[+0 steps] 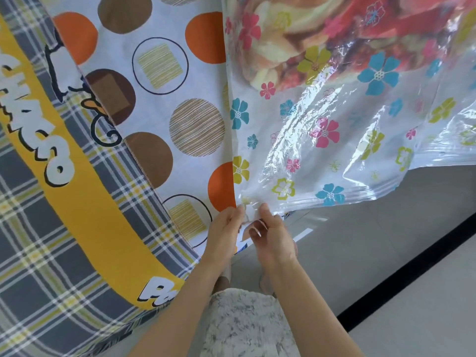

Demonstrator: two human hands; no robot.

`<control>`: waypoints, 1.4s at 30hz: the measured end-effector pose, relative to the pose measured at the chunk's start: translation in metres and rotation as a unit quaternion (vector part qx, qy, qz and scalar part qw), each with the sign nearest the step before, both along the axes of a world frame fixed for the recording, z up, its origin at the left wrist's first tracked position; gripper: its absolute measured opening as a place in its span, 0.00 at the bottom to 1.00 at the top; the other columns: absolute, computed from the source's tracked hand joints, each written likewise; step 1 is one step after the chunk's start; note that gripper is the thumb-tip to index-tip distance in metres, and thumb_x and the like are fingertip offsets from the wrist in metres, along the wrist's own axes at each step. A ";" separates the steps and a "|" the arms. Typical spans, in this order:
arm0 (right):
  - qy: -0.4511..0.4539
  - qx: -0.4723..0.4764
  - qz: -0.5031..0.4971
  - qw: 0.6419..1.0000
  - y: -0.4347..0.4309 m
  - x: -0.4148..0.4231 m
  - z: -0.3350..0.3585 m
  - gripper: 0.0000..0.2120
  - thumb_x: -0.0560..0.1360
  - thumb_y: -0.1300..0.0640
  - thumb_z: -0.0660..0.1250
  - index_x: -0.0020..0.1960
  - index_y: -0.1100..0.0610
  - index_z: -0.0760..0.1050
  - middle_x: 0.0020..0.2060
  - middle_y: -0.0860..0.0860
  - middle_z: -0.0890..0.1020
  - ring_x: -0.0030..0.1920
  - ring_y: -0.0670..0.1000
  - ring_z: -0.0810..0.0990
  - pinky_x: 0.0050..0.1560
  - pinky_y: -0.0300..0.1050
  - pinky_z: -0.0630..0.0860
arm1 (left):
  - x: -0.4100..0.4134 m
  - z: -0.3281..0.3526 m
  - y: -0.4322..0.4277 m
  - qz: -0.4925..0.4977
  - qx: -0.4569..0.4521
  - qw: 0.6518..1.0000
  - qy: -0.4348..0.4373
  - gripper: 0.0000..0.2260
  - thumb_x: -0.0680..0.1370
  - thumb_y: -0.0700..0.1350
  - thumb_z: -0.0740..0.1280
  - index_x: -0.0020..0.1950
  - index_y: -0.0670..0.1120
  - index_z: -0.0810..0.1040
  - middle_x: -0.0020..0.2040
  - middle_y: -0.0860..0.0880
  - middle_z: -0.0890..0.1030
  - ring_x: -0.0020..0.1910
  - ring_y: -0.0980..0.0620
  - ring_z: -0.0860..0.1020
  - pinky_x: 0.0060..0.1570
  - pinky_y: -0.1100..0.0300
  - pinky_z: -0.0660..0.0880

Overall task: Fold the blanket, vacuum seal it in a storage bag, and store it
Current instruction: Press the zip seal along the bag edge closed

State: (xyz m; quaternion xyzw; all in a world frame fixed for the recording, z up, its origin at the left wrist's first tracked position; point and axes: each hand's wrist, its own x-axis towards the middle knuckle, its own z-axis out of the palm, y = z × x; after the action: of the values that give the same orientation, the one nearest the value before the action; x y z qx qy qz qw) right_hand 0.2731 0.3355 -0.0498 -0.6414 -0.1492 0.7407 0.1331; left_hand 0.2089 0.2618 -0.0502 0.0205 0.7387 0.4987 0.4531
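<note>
A clear plastic storage bag [334, 140] printed with coloured flowers lies on the bed and hangs over its edge. Inside it, at the top, sits the folded red, pink and cream blanket [322, 29]. My left hand [226, 228] and my right hand [270, 233] meet at the bag's near left corner, by the end of its zip strip [360, 195]. Both pinch that corner, with a small white piece [248, 215] between the fingertips; what it is cannot be made out.
The bed carries a white sheet with orange and brown circles [159, 81] and a grey plaid cover with a yellow band [64, 202]. Grey floor [386, 253] with a black strip [412, 274] lies to the right of the bed.
</note>
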 end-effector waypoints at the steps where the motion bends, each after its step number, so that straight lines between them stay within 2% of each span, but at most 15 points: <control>1: -0.004 0.010 0.003 1.000 0.000 0.001 -0.001 0.11 0.75 0.59 0.68 0.37 0.57 0.68 0.27 0.52 0.71 0.26 0.49 0.70 0.31 0.40 0.71 | 0.003 0.002 0.001 -0.002 -0.005 1.000 -0.007 0.17 0.80 0.49 0.61 0.34 0.43 0.68 0.29 0.51 0.68 0.29 0.56 0.66 0.35 0.61 0.63; 4: 0.005 0.024 0.003 1.000 0.000 0.003 0.000 0.12 0.75 0.63 0.67 0.36 0.58 0.68 0.27 0.51 0.74 0.24 0.45 0.71 0.30 0.36 0.74 | 0.014 0.007 0.008 0.032 0.005 0.999 0.001 0.16 0.81 0.44 0.58 0.33 0.42 0.70 0.29 0.52 0.70 0.25 0.62 0.69 0.30 0.72 0.65; 7: 0.026 0.011 0.036 0.999 0.003 0.007 0.003 0.07 0.75 0.61 0.68 0.40 0.59 0.73 0.28 0.53 0.73 0.26 0.47 0.72 0.33 0.40 0.72 | 0.021 0.008 0.008 0.059 0.007 0.997 0.045 0.18 0.81 0.44 0.57 0.30 0.45 0.65 0.25 0.55 0.66 0.24 0.60 0.65 0.27 0.71 0.63; 9: 0.021 0.016 0.122 0.992 0.004 0.014 0.005 0.07 0.74 0.56 0.69 0.44 0.61 0.77 0.32 0.56 0.74 0.31 0.49 0.73 0.35 0.42 0.70 | 0.022 0.007 0.007 0.054 0.012 0.997 0.056 0.18 0.81 0.44 0.57 0.30 0.47 0.67 0.23 0.56 0.68 0.24 0.60 0.66 0.27 0.71 0.62; 11: 0.002 0.035 0.211 0.977 0.003 0.017 0.008 0.10 0.74 0.54 0.69 0.41 0.61 0.78 0.31 0.54 0.74 0.32 0.48 0.72 0.37 0.42 0.69 | 0.021 0.008 0.007 0.040 0.017 0.997 0.057 0.17 0.81 0.43 0.56 0.32 0.47 0.70 0.23 0.58 0.70 0.25 0.61 0.68 0.28 0.71 0.63; 12: -0.009 0.042 0.223 0.974 0.001 0.016 0.009 0.11 0.74 0.55 0.69 0.39 0.62 0.78 0.31 0.54 0.73 0.33 0.48 0.72 0.38 0.43 0.69 | 0.021 0.008 0.007 0.038 0.019 0.998 0.054 0.17 0.81 0.43 0.56 0.33 0.47 0.70 0.23 0.57 0.70 0.25 0.61 0.67 0.28 0.71 0.63; 15: -0.026 0.051 0.194 0.979 -0.004 0.008 0.010 0.11 0.75 0.57 0.69 0.40 0.65 0.77 0.36 0.58 0.72 0.40 0.54 0.71 0.46 0.47 0.72 | 0.019 0.007 0.005 0.043 0.025 0.998 0.044 0.18 0.82 0.44 0.56 0.32 0.43 0.67 0.24 0.55 0.65 0.25 0.60 0.64 0.27 0.71 0.62; 17: -0.047 0.076 0.197 0.976 -0.009 0.004 0.009 0.14 0.75 0.56 0.69 0.43 0.68 0.77 0.37 0.59 0.74 0.41 0.55 0.72 0.49 0.49 0.74 | 0.020 0.006 0.005 0.038 0.026 0.998 0.038 0.17 0.82 0.45 0.56 0.33 0.43 0.69 0.24 0.56 0.66 0.25 0.60 0.64 0.26 0.71 0.62; 20: -0.106 0.110 0.204 0.967 -0.014 0.003 0.009 0.17 0.77 0.54 0.66 0.43 0.70 0.76 0.35 0.59 0.77 0.37 0.52 0.75 0.41 0.43 0.77 | 0.022 0.004 0.004 0.017 0.026 0.999 0.024 0.16 0.82 0.45 0.56 0.35 0.45 0.72 0.23 0.59 0.70 0.25 0.62 0.67 0.27 0.71 0.63; 23: -0.100 0.079 0.156 0.979 -0.020 -0.003 0.006 0.14 0.79 0.56 0.64 0.42 0.66 0.76 0.33 0.56 0.78 0.34 0.48 0.77 0.29 0.34 0.73 | 0.020 -0.001 0.001 0.006 0.029 0.999 0.021 0.15 0.81 0.44 0.57 0.36 0.43 0.74 0.25 0.58 0.71 0.27 0.62 0.68 0.30 0.70 0.65; 26: -0.075 0.055 0.108 0.990 -0.024 -0.005 0.004 0.13 0.80 0.57 0.61 0.40 0.64 0.75 0.34 0.55 0.78 0.36 0.48 0.79 0.31 0.35 0.73 | 0.021 -0.007 -0.001 -0.001 0.027 0.999 0.030 0.15 0.81 0.44 0.58 0.38 0.37 0.75 0.30 0.51 0.72 0.31 0.59 0.69 0.33 0.65 0.67; 30: -0.049 0.047 0.052 0.996 -0.016 0.000 0.010 0.15 0.80 0.60 0.60 0.36 0.65 0.72 0.26 0.52 0.74 0.26 0.44 0.75 0.29 0.33 0.73 | 0.026 -0.006 -0.001 -0.006 0.025 0.998 0.050 0.16 0.81 0.41 0.59 0.33 0.45 0.72 0.29 0.52 0.73 0.30 0.61 0.69 0.33 0.69 0.66; 35: -0.084 0.043 0.015 0.995 -0.011 -0.004 0.011 0.19 0.80 0.58 0.62 0.31 0.62 0.70 0.20 0.50 0.71 0.21 0.45 0.70 0.25 0.34 0.70 | 0.027 -0.009 -0.002 -0.013 0.020 0.998 0.050 0.16 0.81 0.41 0.59 0.33 0.47 0.72 0.30 0.51 0.74 0.30 0.61 0.69 0.32 0.69 0.66; 38: -0.094 0.044 0.021 0.994 -0.004 -0.005 0.007 0.18 0.80 0.56 0.61 0.33 0.61 0.69 0.23 0.51 0.69 0.25 0.47 0.68 0.26 0.34 0.69 | 0.026 -0.010 -0.003 -0.033 0.016 0.997 0.066 0.17 0.81 0.41 0.59 0.31 0.48 0.68 0.27 0.53 0.70 0.28 0.59 0.67 0.31 0.67 0.63; 42: -0.082 0.040 0.023 0.996 0.005 0.000 0.003 0.16 0.80 0.56 0.61 0.35 0.58 0.67 0.21 0.48 0.67 0.25 0.46 0.65 0.29 0.37 0.67 | 0.024 -0.007 -0.004 -0.032 0.011 0.998 0.053 0.16 0.80 0.43 0.59 0.32 0.42 0.65 0.28 0.49 0.64 0.27 0.57 0.62 0.30 0.64 0.60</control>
State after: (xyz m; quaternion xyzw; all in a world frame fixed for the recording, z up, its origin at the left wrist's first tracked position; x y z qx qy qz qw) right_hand 0.2734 0.3403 -0.0467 -0.6905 -0.2038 0.6819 0.1291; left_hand 0.2326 0.2578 -0.0574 0.0752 0.7551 0.4904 0.4286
